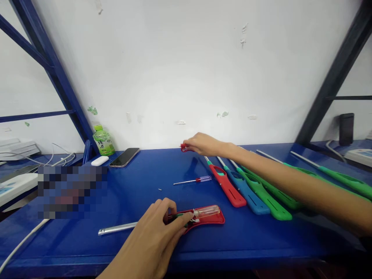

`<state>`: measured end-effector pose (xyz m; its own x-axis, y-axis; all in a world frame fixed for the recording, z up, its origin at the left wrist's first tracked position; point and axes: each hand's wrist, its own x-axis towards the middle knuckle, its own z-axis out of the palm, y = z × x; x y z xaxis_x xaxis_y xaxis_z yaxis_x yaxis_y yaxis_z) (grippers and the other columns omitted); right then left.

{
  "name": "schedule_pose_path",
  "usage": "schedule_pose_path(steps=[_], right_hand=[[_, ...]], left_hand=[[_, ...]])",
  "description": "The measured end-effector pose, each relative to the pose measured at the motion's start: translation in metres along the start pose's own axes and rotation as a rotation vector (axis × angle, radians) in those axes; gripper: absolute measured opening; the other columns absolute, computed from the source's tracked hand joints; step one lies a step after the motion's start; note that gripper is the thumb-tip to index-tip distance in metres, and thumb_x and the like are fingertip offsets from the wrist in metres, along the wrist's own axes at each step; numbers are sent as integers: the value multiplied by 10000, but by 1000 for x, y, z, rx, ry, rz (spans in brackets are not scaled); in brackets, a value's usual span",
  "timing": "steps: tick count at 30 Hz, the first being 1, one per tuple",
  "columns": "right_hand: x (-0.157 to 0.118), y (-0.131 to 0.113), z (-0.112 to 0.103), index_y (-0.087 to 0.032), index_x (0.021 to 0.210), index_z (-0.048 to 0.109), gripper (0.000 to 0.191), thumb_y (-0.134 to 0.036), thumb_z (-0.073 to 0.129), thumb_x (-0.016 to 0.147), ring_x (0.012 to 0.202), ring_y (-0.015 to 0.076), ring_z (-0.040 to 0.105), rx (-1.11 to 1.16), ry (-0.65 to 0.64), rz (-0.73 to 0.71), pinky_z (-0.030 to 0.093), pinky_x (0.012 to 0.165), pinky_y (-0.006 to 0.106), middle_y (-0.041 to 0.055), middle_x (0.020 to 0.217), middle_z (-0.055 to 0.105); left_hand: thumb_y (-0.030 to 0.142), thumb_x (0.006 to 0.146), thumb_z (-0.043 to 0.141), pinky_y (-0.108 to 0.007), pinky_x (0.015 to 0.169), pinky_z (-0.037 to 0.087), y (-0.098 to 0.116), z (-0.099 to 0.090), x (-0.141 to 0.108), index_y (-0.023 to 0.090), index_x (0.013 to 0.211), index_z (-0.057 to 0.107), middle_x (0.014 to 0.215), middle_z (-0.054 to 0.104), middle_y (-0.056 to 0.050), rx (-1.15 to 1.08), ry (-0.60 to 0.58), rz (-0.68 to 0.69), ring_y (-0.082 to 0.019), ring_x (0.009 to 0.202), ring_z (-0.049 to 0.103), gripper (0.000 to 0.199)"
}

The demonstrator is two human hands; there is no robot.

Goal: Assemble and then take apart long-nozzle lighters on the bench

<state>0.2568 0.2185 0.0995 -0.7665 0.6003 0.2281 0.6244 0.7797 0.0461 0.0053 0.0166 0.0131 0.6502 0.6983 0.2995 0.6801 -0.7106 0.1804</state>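
Note:
My left hand [162, 228] is closed on an opened red lighter [216, 221] lying on the blue table near its front edge. A clear fuel tank [207, 211] shows inside its red shell, and its metal tube [117, 228] points left. Raised toward the back of the table, my right hand [197, 143] pinches a small red part [184, 147]. Between the hands lies a screwdriver [193, 180] with a clear purple and red handle. A tiny screw [160, 190] rests to its left.
Red [236, 199], blue [258, 207] and several green lighters [279, 211] lie at the right under my right arm. A phone [124, 157], white case [100, 161] and green bottle [104, 141] stand or lie at the back left. A white cable [23, 244] crosses the left edge.

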Motion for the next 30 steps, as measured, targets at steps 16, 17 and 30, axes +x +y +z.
schedule_pose_path(steps=[16,17,30], right_hand=[[-91,-95,-46,-203,1341,698,394,-354,393,1143,1060,215,683,408,-55,-57,494,924,357,79,1234,753],[-91,-100,-44,-202,1300,723,388,-350,401,1141,1066,219,684,401,-83,-57,489,937,359,76,1223,760],[-95,-129,-24,-257,1345,625,401,-511,627,1035,908,197,688,580,-170,108,507,747,299,41,1107,750]], left_hand=[[235,1097,482,-326,915,618,0,5,-5,288,1308,508,1202,599,-52,-102,247,-54,-189,1048,675,220],[228,1094,482,-308,901,613,-1,3,-6,276,1284,509,1208,591,-56,-93,307,-59,-182,1044,672,198],[113,1096,512,-229,822,516,-25,-22,-14,243,1366,589,1076,699,-18,44,421,108,-140,971,621,309]])
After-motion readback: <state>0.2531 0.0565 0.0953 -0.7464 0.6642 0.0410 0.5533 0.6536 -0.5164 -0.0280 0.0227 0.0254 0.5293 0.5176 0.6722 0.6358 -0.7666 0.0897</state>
